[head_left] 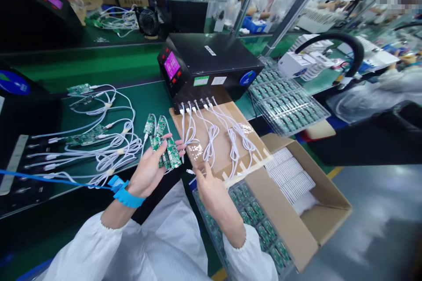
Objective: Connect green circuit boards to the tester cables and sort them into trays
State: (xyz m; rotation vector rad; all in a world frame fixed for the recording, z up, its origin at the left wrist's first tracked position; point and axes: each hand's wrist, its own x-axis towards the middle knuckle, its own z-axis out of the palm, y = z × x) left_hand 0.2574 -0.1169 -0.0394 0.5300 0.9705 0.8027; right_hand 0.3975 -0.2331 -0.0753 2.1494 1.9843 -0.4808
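My left hand (153,164) is closed around several green circuit boards (173,153), its thumb across them and the other fingers behind. White cables join some of these boards. Lower and to the right, my right hand (211,189) pinches a white USB cable (190,171), whose plug sticks out to the left of the fingertips. Bundled white cables (211,140) run from the front of a black tester box (211,61) with a lit purple screen, over a brown cardboard sheet (220,118). A blue wrist strap (130,195) circles my left wrist.
On the left, coiled white cables (115,153) and boards lead to another black box (26,149). Plastic trays of boards lie at the right (290,105) and below my right arm (263,228). An open carton (326,193) holds white pieces. Other people sit behind.
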